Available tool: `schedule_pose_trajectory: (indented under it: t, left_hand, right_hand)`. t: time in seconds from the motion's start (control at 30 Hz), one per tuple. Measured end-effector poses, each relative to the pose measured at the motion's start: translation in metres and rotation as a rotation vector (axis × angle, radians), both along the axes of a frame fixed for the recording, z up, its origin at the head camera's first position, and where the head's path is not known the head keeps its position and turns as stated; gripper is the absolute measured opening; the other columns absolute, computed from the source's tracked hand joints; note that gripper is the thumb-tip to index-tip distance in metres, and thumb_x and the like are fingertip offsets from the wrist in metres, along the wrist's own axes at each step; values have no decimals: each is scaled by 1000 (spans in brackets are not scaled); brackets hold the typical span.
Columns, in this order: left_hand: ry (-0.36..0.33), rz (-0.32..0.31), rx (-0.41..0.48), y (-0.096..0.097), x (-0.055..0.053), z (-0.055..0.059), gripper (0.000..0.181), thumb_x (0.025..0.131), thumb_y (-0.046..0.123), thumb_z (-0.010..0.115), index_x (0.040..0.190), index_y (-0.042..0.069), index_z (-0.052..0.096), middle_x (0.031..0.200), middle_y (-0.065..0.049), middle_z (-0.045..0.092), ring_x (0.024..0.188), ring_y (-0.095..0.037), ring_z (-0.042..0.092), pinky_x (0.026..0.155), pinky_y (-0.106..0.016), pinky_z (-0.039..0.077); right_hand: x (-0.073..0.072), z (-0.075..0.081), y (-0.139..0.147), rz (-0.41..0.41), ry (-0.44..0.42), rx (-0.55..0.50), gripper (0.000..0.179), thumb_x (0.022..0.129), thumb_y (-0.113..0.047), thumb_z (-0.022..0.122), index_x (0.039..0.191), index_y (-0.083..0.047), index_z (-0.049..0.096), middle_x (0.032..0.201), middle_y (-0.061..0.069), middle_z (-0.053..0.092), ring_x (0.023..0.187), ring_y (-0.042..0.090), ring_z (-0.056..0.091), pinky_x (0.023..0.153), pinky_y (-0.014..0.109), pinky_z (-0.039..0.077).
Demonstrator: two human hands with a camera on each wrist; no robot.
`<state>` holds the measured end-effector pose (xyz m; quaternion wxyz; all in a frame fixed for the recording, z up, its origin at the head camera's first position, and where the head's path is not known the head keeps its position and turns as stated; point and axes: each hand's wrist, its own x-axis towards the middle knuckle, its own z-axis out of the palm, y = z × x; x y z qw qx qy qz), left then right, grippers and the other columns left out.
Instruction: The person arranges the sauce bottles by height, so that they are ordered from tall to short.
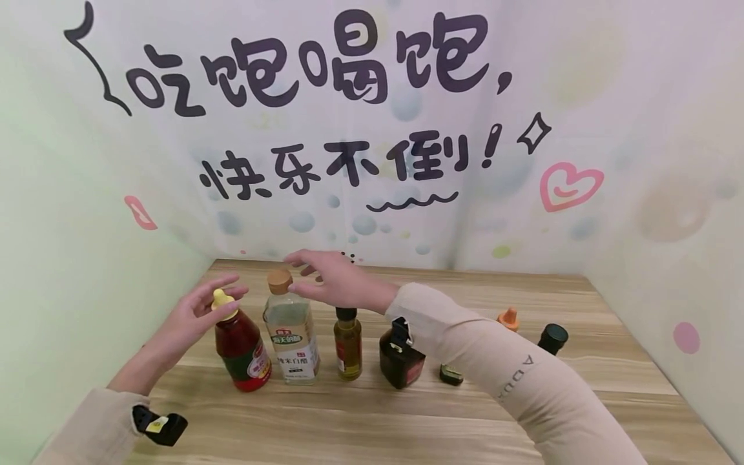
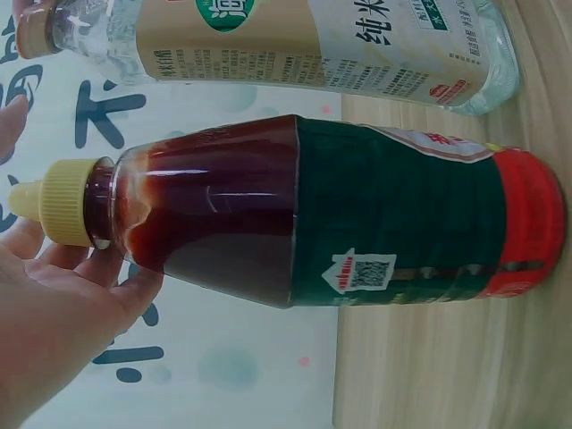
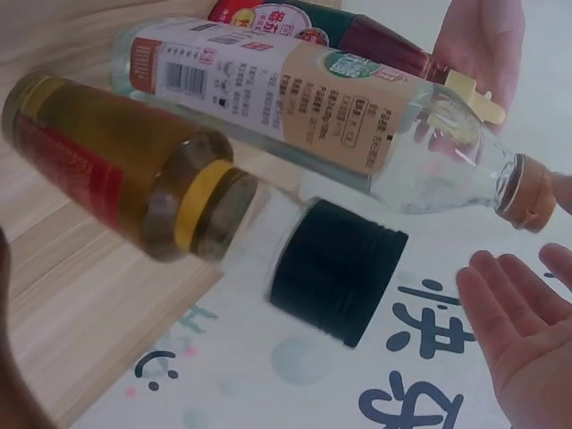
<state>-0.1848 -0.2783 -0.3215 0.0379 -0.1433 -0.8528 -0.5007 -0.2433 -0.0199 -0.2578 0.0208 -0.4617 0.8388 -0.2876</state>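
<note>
A ketchup bottle point(image 2: 214, 206) with red sauce and a yellow nozzle cap point(image 1: 223, 305) stands upright at the left. My left hand point(image 1: 194, 313) is at its neck and cap, fingers spread loosely around behind it. Beside it stands a clear bottle of white rice vinegar point(image 1: 290, 336) with a brown cap point(image 1: 279, 281). Over that cap reaches my right hand point(image 1: 340, 279), its fingers extended past it and the thumb right at the cap's side. In the right wrist view, the fingers point(image 3: 514, 304) are apart from the vinegar bottle.
Right of the vinegar stand a small oil bottle point(image 1: 349, 349) with a black cap, a dark squat bottle point(image 1: 401, 365) and a small green-labelled item point(image 1: 451, 374). An orange nozzle cap point(image 1: 509, 318) and a dark bottle cap point(image 1: 553, 337) show behind my right sleeve. A printed cloth backs the wooden table point(image 1: 325, 426).
</note>
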Motion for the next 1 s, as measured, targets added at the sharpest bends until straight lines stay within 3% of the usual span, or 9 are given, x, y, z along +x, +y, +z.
schedule_pose_trajectory:
  t: [0.17, 0.4, 0.6, 1.0]
  left_hand:
    - [-28, -8, 12, 0, -3, -4, 49, 91, 25, 50, 134, 9, 33, 128, -18, 45, 108, -16, 49, 84, -44, 43]
    - [-55, -9, 2, -5, -5, -13, 54, 87, 25, 57, 133, 5, 35, 125, -17, 49, 102, -8, 53, 79, -26, 46]
    - [-29, 4, -19, -10, -7, -16, 50, 86, 24, 58, 128, 2, 41, 117, -16, 55, 95, -1, 55, 76, -23, 47]
    - [15, -5, -60, -10, -12, -19, 35, 84, 20, 61, 113, 1, 54, 109, -12, 60, 93, -2, 55, 76, -19, 45]
  right_hand:
    - [0, -4, -10, 3, 9, 3, 48, 86, -23, 59, 128, -8, 43, 120, 1, 53, 104, 10, 51, 80, 19, 43]
    - [2, -17, -21, -19, 3, -17, 52, 83, -23, 62, 130, -11, 42, 108, -4, 57, 95, 3, 52, 75, 14, 43]
    - [2, -20, -26, -6, 35, -4, 55, 84, -24, 62, 133, -15, 40, 110, -2, 56, 94, 3, 52, 76, 14, 43]
    - [-2, -23, -25, -20, -32, -48, 48, 81, -22, 65, 126, -14, 47, 104, -1, 58, 92, 5, 56, 75, 16, 45]
